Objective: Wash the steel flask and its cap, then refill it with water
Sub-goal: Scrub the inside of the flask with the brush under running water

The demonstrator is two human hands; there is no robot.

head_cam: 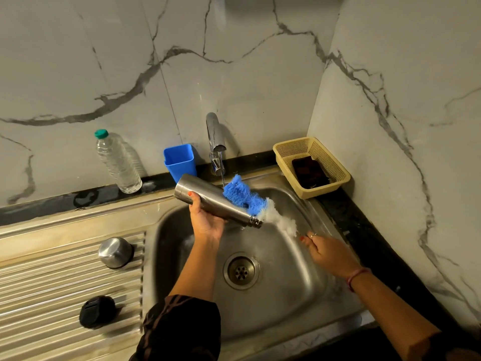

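My left hand (205, 220) grips the steel flask (208, 198) from below over the sink (276, 308). The flask is tilted, its open threaded mouth pointing down to the right. A bottle brush (243, 195) with blue and white bristles lies outside the flask, along its upper side and past the mouth. My right hand (330, 255) holds the brush by its thin handle end. A thin stream of water falls from the tap (214, 134) onto the blue bristles. The steel cap (115, 252) and a black stopper (96, 311) rest on the ribbed drainboard (52, 287) to the left.
A blue plastic cup (179, 161) and a clear water bottle (117, 162) with a green lid stand on the dark ledge behind the sink. A cream basket (335, 168) holding a dark scrub pad (309, 171) sits in the right corner. Marble walls close in at the back and right.
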